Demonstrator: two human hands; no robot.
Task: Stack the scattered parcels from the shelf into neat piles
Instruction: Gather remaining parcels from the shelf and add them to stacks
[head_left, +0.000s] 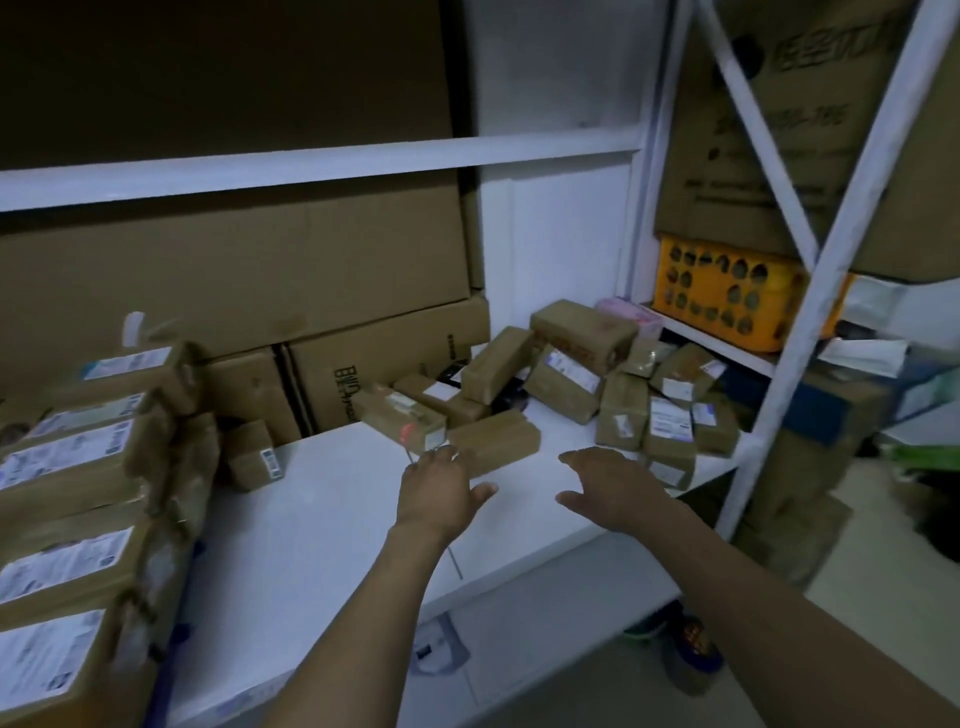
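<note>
A: Where was the parcel (494, 440) they were after?

B: Flat on the white shelf (311, 519), at the front of the loose heap (597, 379), plain side up. Long axis ran approx left-right, w/ the right end angled a bit away from the person.

A: Hands?

B: Both empty. L hand (441, 491) had its fingers spread & relaxed, tips at the parcel's near left end. Prob touching, couldn't say for sure. R hand (605, 486) was slack too, palm down over bare shelf just beside the parcel's right end, not on it.

A: Which was nearer?

B: L hand, clearly. The parcel lay just ahead of it & partly between the two hands. I'd judge a two-handed pick: one hand per short end, squeezing along the long axis. R hand needed to go fwd & a bit inward to meet its end.

A: Then where to?

B: The stacked piles (78, 467) stood at the shelf's left end, labels up, well apart from the parcel. So a carry leftward over the bare stretch.

A: Anything in the way?

B: A labelled box (402, 418) sat just behind the parcel's left end, v. close, maybe touching. A sloppy lift could nudge it. Plenty of the heap was left, so the job looked partway done.
</note>
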